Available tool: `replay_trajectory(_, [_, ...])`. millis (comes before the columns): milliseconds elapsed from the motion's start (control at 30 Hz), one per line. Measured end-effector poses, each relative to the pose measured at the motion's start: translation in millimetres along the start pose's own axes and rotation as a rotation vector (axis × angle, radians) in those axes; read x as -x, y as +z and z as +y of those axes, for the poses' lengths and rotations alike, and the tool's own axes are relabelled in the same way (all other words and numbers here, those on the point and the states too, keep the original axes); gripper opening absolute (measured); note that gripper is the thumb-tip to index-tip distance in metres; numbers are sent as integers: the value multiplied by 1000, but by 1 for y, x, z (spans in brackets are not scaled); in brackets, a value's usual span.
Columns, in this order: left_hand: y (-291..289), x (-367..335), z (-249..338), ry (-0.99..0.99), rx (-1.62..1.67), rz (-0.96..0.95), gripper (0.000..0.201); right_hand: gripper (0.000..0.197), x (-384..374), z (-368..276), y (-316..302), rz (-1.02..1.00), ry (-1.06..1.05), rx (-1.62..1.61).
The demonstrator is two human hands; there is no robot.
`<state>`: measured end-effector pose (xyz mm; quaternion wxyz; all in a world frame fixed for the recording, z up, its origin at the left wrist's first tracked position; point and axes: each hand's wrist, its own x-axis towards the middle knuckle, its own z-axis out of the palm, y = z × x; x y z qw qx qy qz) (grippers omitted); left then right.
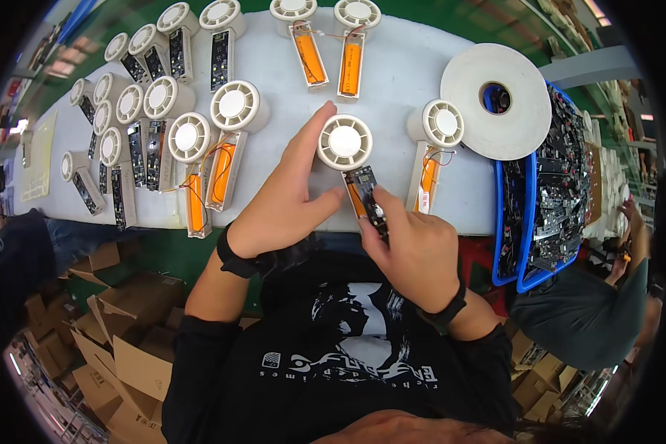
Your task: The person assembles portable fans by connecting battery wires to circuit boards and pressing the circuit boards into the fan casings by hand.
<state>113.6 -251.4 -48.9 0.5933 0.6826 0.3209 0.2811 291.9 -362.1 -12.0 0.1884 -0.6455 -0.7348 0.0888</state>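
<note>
A white handheld fan lies in front of me with its round grille up and its handle toward me. My right hand pinches a black circuit board over the handle, tilted across it; part of an orange battery shows beside the board. On the fan's left is my left hand, fingers stretched out along the head and thumb apart, its tip near the handle. Whether that hand presses on the fan, I cannot tell. To the right lies another fan with an orange battery and thin wires exposed.
Several fans with black boards fill the table's left side; two with orange batteries lie at the back. A big white tape roll sits beside blue bins of circuit boards. Cardboard boxes stand below left; another person is at right.
</note>
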Motion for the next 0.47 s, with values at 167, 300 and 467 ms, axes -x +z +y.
replay_trajectory(167, [6, -1, -8, 85, -152, 2, 97, 43, 1, -4, 15, 5, -79, 90])
replay_trajectory(300, [5, -3, -8, 92, -195, -7, 98, 53, 1, -1, 9, -60, -96, 144])
replay_trajectory(467, [4, -5, -11, 68, -188, -21, 102, 66, -5, 12, -30, -366, -80, 30])
